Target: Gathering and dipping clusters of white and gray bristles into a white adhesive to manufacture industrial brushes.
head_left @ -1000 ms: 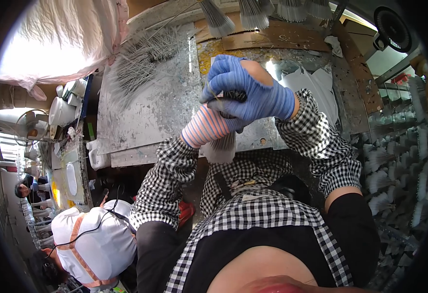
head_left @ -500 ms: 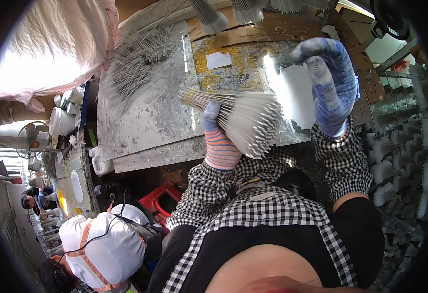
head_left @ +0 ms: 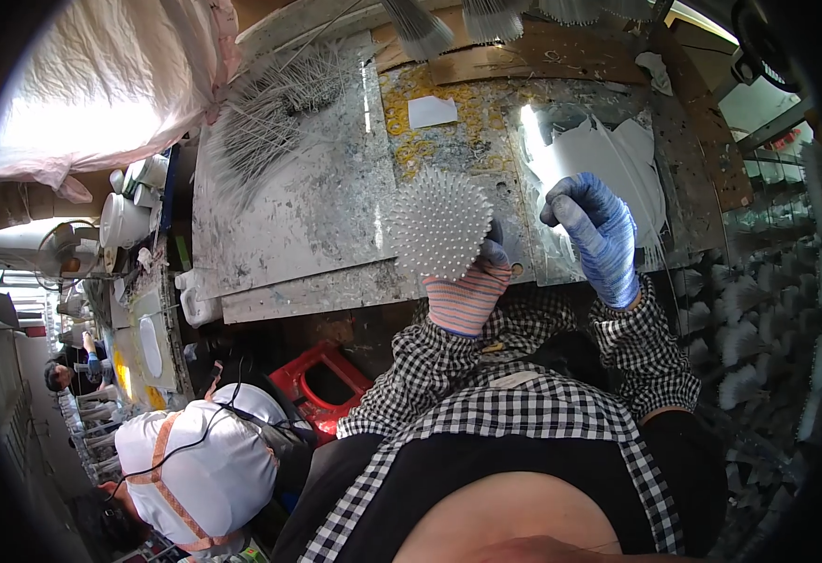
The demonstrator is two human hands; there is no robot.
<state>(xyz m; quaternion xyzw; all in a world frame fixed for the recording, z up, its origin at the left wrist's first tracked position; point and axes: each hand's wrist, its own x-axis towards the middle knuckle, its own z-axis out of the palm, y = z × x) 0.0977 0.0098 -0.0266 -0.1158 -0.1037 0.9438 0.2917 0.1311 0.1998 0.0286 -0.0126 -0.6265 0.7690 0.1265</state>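
Observation:
My left hand, in a striped orange and blue glove, is closed around a fanned bundle of thin wires. Their white-dotted tips now face me in a rounded dome, and the stems behind are mostly hidden. To the right, my right hand, in a blue and white glove with greyed fingertips, has its fingers curled and pressed together. Whatever it pinches, if anything, is too small to make out. Beyond that hand a smeared white patch of paste covers a glossy sheet on the table.
A heap of loose thin wires lies on the stained worktable, left of a small white paper. More wire bundles stand along the far edge. A red stool and a co-worker in white are at lower left.
My left hand has turned the bundle so its tips point toward me, moving slightly right. My right hand has come down and nearer, uncovering the white paste.

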